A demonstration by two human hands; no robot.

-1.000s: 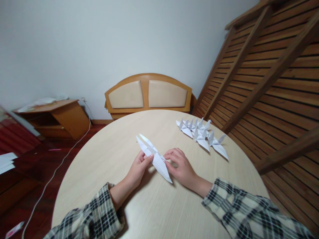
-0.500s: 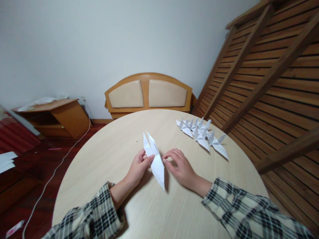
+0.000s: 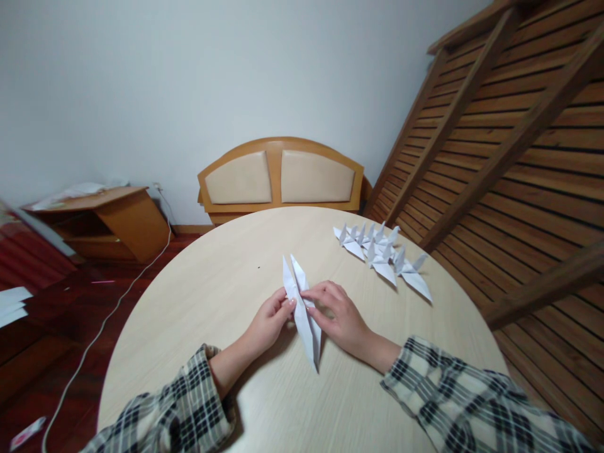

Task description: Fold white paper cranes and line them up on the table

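Observation:
Between my hands is a folded white paper [image 3: 306, 324], long and pointed, with two narrow points at its far end and its near end spread into two layers. My left hand [image 3: 270, 321] pinches its left edge, thumb on top. From the right, my right hand [image 3: 340, 318] grips the other edge, index finger and thumb on the paper. Further right on the table stand several folded white paper cranes [image 3: 382, 264] in a loose group, wings spread and necks upright.
The round pale wooden table [image 3: 189, 302] fills the middle. Behind it is a headboard [image 3: 278, 173] with cream panels. A slatted wooden frame [image 3: 509, 163] leans along the right. At left are a low wooden cabinet [image 3: 123, 220], a white cable [image 3: 111, 314] and white sheets [image 3: 13, 306].
My right hand has taken hold of the paper's right edge. The paper has shifted slightly right and turned, and its layers have opened apart. The cranes are unmoved.

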